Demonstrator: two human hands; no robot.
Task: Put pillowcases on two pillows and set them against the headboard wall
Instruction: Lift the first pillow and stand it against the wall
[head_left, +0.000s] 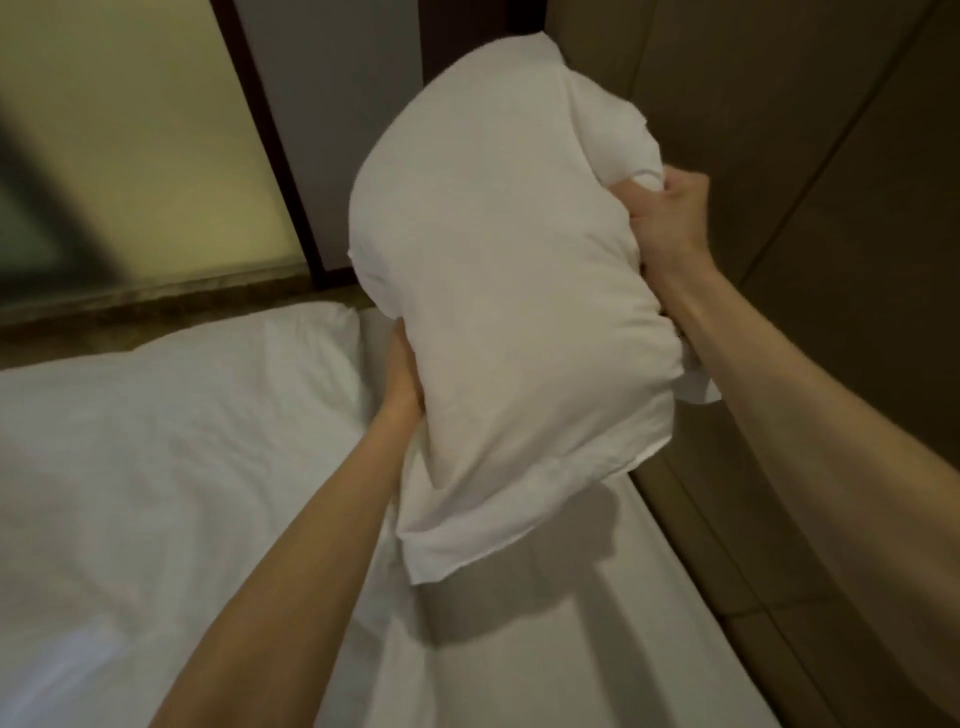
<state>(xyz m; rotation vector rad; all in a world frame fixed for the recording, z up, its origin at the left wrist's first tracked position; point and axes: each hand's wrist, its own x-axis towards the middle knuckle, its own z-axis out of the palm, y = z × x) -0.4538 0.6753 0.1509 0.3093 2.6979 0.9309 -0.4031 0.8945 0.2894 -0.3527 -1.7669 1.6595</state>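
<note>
A white pillow in a white pillowcase (498, 270) is held up in the air above the bed, tilted, with the loose open end of the case hanging toward me. My left hand (402, 374) grips its left lower edge, mostly hidden behind the fabric. My right hand (670, 218) is closed on bunched fabric at the pillow's right side. The brown padded headboard wall (810, 218) stands just right of the pillow. A second white pillow or duvet fold (218, 358) lies on the bed at the left; I cannot tell which.
The white bed (156, 519) fills the lower left, its sheet edge (649, 597) running along the wall panels. A frosted glass panel (130, 156) with a dark frame (275, 156) and a stone ledge (156, 306) stand beyond the bed.
</note>
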